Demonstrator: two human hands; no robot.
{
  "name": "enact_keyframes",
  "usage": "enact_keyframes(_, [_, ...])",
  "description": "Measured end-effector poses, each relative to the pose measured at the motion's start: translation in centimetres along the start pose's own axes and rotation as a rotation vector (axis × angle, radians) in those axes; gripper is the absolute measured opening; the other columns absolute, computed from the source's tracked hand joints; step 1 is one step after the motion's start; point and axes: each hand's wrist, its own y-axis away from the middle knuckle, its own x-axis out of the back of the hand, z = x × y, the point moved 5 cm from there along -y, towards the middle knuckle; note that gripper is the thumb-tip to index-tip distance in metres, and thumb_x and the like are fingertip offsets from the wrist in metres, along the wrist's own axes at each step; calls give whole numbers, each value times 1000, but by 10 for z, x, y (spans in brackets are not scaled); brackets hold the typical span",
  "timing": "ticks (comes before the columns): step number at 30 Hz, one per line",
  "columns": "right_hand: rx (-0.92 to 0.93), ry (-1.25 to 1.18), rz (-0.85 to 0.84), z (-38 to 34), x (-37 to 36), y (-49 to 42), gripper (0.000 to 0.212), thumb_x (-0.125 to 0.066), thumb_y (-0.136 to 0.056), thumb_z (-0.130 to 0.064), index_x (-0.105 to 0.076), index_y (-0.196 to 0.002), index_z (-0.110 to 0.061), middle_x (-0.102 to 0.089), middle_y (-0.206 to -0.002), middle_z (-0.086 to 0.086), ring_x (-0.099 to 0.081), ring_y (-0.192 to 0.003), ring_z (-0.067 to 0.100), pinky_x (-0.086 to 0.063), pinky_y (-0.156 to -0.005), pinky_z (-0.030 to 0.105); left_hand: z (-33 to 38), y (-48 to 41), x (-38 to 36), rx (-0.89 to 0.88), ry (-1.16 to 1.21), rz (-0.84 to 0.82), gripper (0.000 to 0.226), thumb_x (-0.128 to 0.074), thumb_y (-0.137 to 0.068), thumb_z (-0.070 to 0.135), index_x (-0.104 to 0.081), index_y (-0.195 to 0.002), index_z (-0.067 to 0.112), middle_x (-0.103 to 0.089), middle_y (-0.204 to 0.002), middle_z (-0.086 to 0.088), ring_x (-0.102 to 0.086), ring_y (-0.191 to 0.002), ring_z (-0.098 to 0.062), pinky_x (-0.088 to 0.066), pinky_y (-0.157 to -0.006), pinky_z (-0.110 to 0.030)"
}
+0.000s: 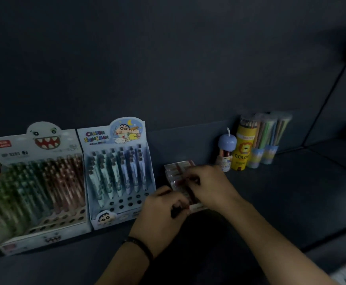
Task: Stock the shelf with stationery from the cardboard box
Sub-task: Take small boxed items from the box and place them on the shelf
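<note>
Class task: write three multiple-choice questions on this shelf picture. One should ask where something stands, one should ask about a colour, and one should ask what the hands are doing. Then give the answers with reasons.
1. Where does the tall yellow lion-printed pencil tube stand?
A) right of the hands
B) between the two pen displays
C) left of both pen displays

2. What colour is the domed cap of the small tube beside it?
A) red
B) green
C) blue

3. What are the left hand and right hand doing?
A) hanging idle
B) gripping the small pale carton
C) lifting a pen display

Answers:
1 A, it stands right of the carton and of both hands.
2 C, the cap is pale blue.
3 B, the fingers of both hands curl on the carton.
</note>
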Motion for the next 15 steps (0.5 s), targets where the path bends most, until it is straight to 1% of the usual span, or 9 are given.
enact_keyframes(2, [-17,-12,152,-3,13,26,20,-71,-92,-13,-81,-104,-24,-77,-101,-12,-68,-91,2,-51,-80,18,7,3,2,-15,-9,9,27,-88,-80,16,-68,-91,31,-55,-88,22,-60,-83,5,-46,-71,-5])
enact_keyframes(4, [-60,4,288,-2,27,65,17,-75,-91,-14,-79,-101,-26,-73,-97,-14,-65,-88,0,-46,-80,11,17,8,5,-47,-53,-2,23,-83,-86,18,-65,-91,31,-48,-81,25,-56,-78,6,-41,-65,-4])
enact_keyframes(6, [-133,43,363,1,42,115,17,-77,-90,-17,-78,-102,-29,-68,-95,-17,-63,-88,-3,-42,-80,5,31,17,7,-60,-69,-87,22,-78,-92,27,-58,-88,35,-46,-72,24,-54,-74,6,-40,-60,-7])
enact_keyframes(7, [-175,74,395,4,51,143,18,-78,-90,-18,-78,-104,-29,-67,-96,-18,-63,-88,-3,-44,-81,7,40,20,5,-63,-73,-160,22,-75,-95,34,-54,-88,37,-47,-70,22,-55,-73,6,-40,-57,-10])
enact_keyframes(8, [-221,108,427,8,60,171,19,-79,-90,-19,-77,-106,-28,-66,-97,-19,-63,-89,-1,-47,-83,11,52,23,2,-79,-91,-229,21,-71,-96,41,-51,-89,39,-48,-68,21,-55,-71,5,-39,-54,-12])
enact_keyframes(10, [-322,144,464,23,74,227,18,-80,-89,-19,-77,-105,-27,-66,-97,-19,-64,-91,3,-52,-84,21,86,29,-11,-172,-145,-320,20,-64,-97,52,-49,-91,40,-46,-67,20,-52,-66,1,-38,-52,-16])
enact_keyframes(11, [-382,154,468,32,80,255,17,-80,-89,-20,-76,-104,-28,-66,-96,-19,-64,-91,3,-52,-84,23,110,34,-22,-237,-152,-367,20,-62,-97,54,-50,-92,40,-46,-68,19,-51,-66,-1,-43,-53,-22])
enact_keyframes(13, [-494,171,470,50,93,312,15,-79,-90,-22,-76,-103,-29,-67,-95,-17,-64,-89,3,-52,-82,25,163,50,-54,-350,-144,-500,20,-58,-99,56,-50,-94,38,-47,-73,17,-52,-69,-6,-48,-57,-30])
enact_keyframes(15, [-604,187,455,68,104,375,12,-77,-93,-27,-76,-104,-31,-69,-96,-17,-62,-88,2,-49,-82,20,215,74,-95,-457,-159,-646,21,-52,-101,59,-49,-97,38,-48,-79,16,-54,-73,-10,-47,-62,-32])
